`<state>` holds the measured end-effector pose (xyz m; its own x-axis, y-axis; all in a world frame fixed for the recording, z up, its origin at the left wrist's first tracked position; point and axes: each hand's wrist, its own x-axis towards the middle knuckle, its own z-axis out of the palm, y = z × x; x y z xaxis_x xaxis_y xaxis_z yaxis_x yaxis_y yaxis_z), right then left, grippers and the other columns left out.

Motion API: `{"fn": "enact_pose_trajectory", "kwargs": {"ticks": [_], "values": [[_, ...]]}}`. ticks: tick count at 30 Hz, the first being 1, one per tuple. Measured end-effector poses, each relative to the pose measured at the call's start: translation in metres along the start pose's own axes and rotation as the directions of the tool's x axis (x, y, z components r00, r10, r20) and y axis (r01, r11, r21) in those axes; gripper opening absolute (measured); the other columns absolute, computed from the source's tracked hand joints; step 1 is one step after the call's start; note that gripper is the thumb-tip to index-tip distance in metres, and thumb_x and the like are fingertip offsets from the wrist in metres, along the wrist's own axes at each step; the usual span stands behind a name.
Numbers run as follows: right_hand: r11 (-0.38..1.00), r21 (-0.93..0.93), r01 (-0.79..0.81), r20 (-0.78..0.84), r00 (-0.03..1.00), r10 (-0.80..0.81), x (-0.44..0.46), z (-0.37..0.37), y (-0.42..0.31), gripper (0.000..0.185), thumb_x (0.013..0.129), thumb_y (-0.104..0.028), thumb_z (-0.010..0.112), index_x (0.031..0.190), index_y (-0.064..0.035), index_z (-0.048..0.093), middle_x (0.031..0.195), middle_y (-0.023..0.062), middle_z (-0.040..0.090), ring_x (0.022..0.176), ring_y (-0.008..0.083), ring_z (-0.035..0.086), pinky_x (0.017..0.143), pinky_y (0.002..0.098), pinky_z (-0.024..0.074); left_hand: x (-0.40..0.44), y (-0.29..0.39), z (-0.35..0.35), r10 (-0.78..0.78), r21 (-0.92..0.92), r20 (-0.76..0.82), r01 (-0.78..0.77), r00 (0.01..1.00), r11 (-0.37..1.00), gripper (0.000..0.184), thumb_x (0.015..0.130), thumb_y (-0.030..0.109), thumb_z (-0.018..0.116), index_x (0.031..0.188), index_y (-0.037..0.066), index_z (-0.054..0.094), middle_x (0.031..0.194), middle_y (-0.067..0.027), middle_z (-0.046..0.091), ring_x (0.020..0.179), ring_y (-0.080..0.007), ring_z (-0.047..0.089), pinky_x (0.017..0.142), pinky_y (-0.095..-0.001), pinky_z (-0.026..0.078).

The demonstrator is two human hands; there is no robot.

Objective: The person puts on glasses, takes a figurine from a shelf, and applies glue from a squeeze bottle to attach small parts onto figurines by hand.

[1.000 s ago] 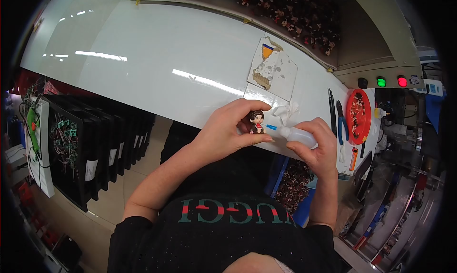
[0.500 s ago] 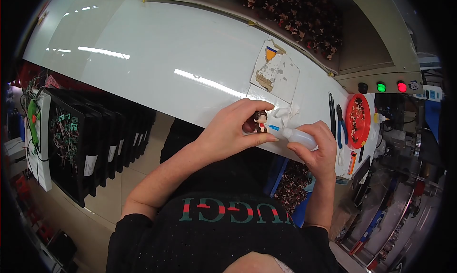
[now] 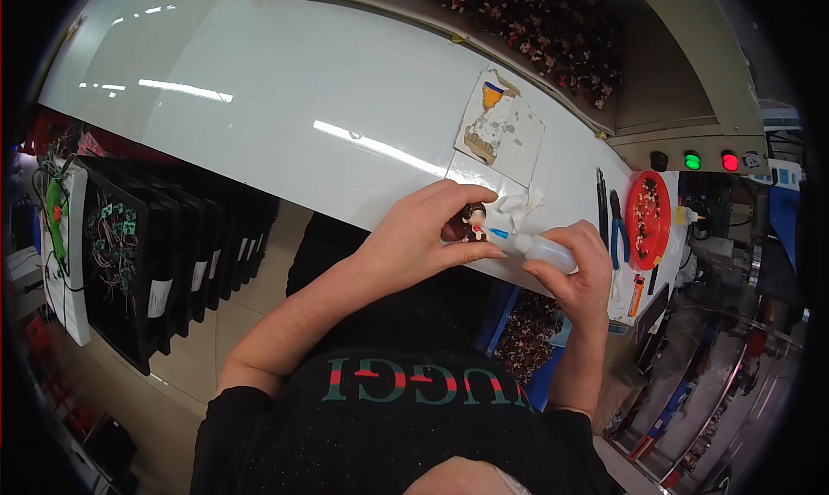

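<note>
A small brown-haired figurine (image 3: pixel 476 222) with a bit of red on its front is held between the thumb and fingers of my left hand (image 3: pixel 420 230). My right hand (image 3: pixel 580 269) grips a translucent squeeze bottle (image 3: pixel 549 251), lying on its side in the fingers. Its blue dispensing tip (image 3: pixel 498 232) points left and is at or very close to the figurine's front; whether it touches I cannot tell. Behind the two hands a crumpled white tissue (image 3: pixel 516 208) lies on the white table (image 3: pixel 285 89).
Right of my hands lie blue-handled pliers (image 3: pixel 618 236), an orange lighter (image 3: pixel 637 295) and a red tray (image 3: pixel 640 251) of small parts. A stained board (image 3: pixel 509 123) lies ahead. Many figurines (image 3: pixel 544 41) fill the shelf behind. Black bins (image 3: pixel 164 236) stand at left; a blue crate (image 3: pixel 504 309) sits below.
Both hands keep nearly the same place, with figurine and bottle still held. The figurine has turned slightly in my left fingers. The camera view has shifted a little.
</note>
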<state>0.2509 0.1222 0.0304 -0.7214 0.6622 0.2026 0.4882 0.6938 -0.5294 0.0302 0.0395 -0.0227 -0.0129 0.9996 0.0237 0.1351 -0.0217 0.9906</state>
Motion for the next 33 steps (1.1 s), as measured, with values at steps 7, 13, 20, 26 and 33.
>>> {"fn": "enact_pose_trajectory", "kwargs": {"ticks": [7,13,20,26,33], "values": [[0.968,0.196,-0.159,0.034,0.987,0.155,-0.006,0.007,0.011,0.039,0.064,-0.025,0.084,0.089,-0.0028,0.064,0.079,0.0076,0.061,0.072,0.0227,0.056,0.064,0.0308,0.0439,0.000,-0.001,0.000,0.010,0.018,0.006,-0.010,1.000,1.000,0.053,0.074,0.026,0.081,0.118,0.007,0.059,0.097,-0.0084,0.060,0.078,-0.0145,0.062,0.070,-0.0265,0.054],[0.979,0.155,-0.132,0.020,0.991,0.130,-0.008,0.004,0.009,0.038,0.066,-0.024,0.084,0.090,-0.0022,0.065,0.080,0.0073,0.061,0.071,0.0216,0.056,0.064,0.0297,0.0438,0.000,-0.001,0.001,0.025,0.050,0.011,-0.026,1.000,0.998,0.053,0.074,0.028,0.081,0.118,0.007,0.059,0.094,-0.0075,0.060,0.074,-0.0137,0.061,0.068,-0.0258,0.053],[0.953,0.276,-0.121,-0.058,0.988,0.142,-0.017,-0.008,0.025,0.039,0.066,-0.024,0.084,0.090,-0.0014,0.064,0.079,0.0060,0.059,0.071,0.0173,0.054,0.062,0.0278,0.0418,0.000,-0.001,-0.001,-0.007,0.031,0.021,0.006,1.000,0.999,0.055,0.072,0.028,0.082,0.118,0.008,0.059,0.093,-0.0069,0.059,0.071,-0.0128,0.060,0.066,-0.0251,0.053],[0.943,0.291,-0.164,-0.006,0.985,0.173,-0.013,0.000,0.016,0.039,0.065,-0.023,0.085,0.090,-0.0017,0.064,0.079,0.0056,0.059,0.071,0.0169,0.055,0.063,0.0273,0.0423,0.000,-0.002,0.000,-0.008,0.017,0.026,0.007,1.000,1.000,0.056,0.072,0.027,0.082,0.119,0.008,0.059,0.094,-0.0064,0.059,0.072,-0.0125,0.060,0.067,-0.0251,0.053],[0.963,0.225,-0.150,0.035,0.989,0.146,-0.009,0.005,0.015,0.039,0.064,-0.021,0.085,0.090,-0.0021,0.065,0.081,0.0067,0.061,0.073,0.0199,0.056,0.064,0.0289,0.0436,0.001,-0.001,-0.002,-0.016,0.023,0.033,0.015,0.999,1.000,0.056,0.072,0.026,0.082,0.118,0.008,0.059,0.095,-0.0064,0.059,0.073,-0.0123,0.060,0.067,-0.0254,0.053]]}}
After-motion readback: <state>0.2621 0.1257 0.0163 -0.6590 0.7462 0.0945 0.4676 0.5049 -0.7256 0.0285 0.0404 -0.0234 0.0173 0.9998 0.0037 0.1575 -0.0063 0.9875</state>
